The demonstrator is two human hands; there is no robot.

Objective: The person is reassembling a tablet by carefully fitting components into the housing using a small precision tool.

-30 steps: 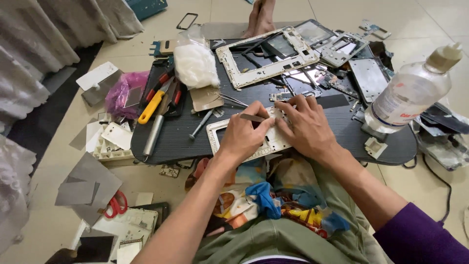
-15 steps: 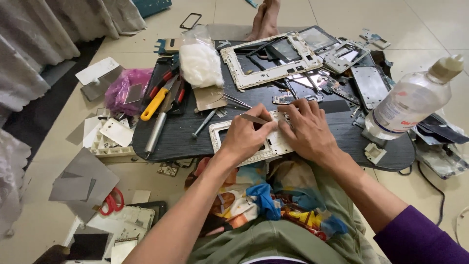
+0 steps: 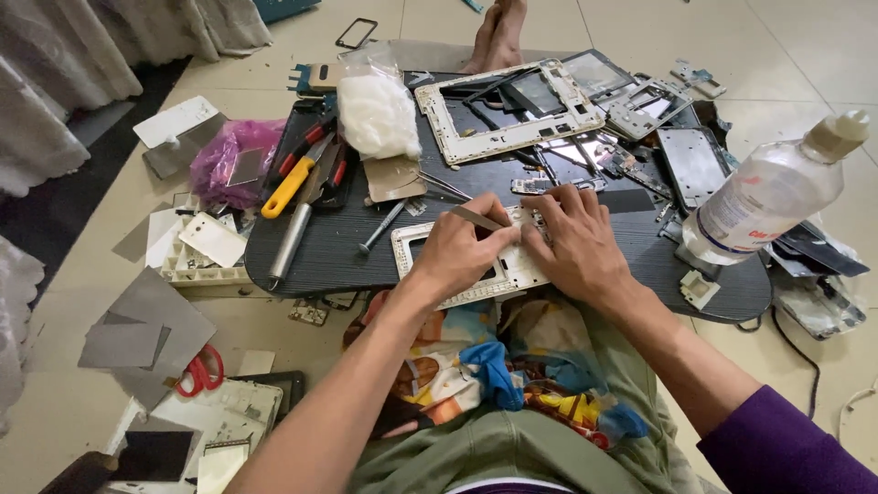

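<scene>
A white device frame point(image 3: 412, 242) lies at the near edge of a low dark board point(image 3: 320, 256) across my lap. My left hand point(image 3: 457, 252) rests on it and grips thin metal tweezers point(image 3: 476, 218), whose tips point right toward my other hand. My right hand point(image 3: 576, 240) presses flat on the frame's right end, fingers spread over small parts there. What lies under my palms is hidden.
A larger white frame point(image 3: 498, 110), dark screens and circuit parts point(image 3: 640, 137) fill the board's far side. A clear plastic bottle point(image 3: 764, 197) stands at right. Screwdrivers point(image 3: 297, 197), a white bag point(image 3: 377, 112) and a pink bag point(image 3: 233, 165) lie left. Red scissors point(image 3: 197, 373) sit on the floor.
Both hands have stayed on the white frame with only slight shifts. The view has moved a little.
</scene>
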